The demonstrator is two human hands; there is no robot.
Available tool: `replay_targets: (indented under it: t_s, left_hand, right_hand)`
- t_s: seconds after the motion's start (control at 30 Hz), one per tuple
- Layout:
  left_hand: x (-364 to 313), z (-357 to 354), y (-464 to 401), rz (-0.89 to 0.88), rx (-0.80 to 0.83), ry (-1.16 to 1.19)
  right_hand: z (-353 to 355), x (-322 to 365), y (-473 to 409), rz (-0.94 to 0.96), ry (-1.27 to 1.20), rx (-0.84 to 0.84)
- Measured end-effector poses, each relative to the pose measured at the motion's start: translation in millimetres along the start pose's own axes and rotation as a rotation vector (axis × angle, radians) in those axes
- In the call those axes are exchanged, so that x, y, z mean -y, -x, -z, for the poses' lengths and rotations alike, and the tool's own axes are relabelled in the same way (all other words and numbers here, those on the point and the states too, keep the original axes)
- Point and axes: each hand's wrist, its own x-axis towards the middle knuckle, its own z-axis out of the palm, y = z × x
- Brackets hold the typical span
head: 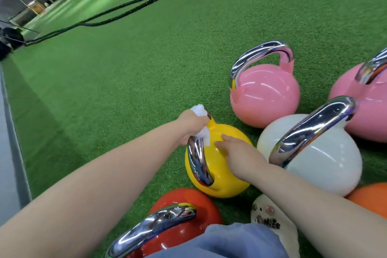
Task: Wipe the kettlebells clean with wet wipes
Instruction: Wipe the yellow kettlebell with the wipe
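A yellow kettlebell (217,165) with a chrome handle (198,161) stands on the green turf in the middle of the view. My left hand (189,126) grips the top of that handle with a white wet wipe (202,123) wrapped around it. My right hand (240,153) rests on the yellow body with straight fingers. Around it stand a pink kettlebell (265,98), a second pink one (364,107), a white one (318,165), a red one (178,216) and an orange one (368,197).
A cream shoe (270,220) and a blue-clad knee (230,241) sit at the bottom. Black battle ropes (109,14) stretch across the turf at the far left. A grey floor strip (8,153) borders the turf on the left. Gym gear stands far back.
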Motion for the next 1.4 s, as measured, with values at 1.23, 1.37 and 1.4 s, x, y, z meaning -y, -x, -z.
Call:
replay_targets:
  t_s: [1.23,1.37,1.4]
  left_hand:
    - [58,31,11,-0.632,0.178,-0.394]
    - [66,51,5,-0.746,0.146,-0.729]
    - [67,53,8,-0.764,0.13,-0.734]
  right_hand:
    - [18,13,5,-0.011,0.263,0.17]
    - [18,13,4,-0.016,0.263,0.174]
    - [18,13,4,-0.018,0.264,0.172]
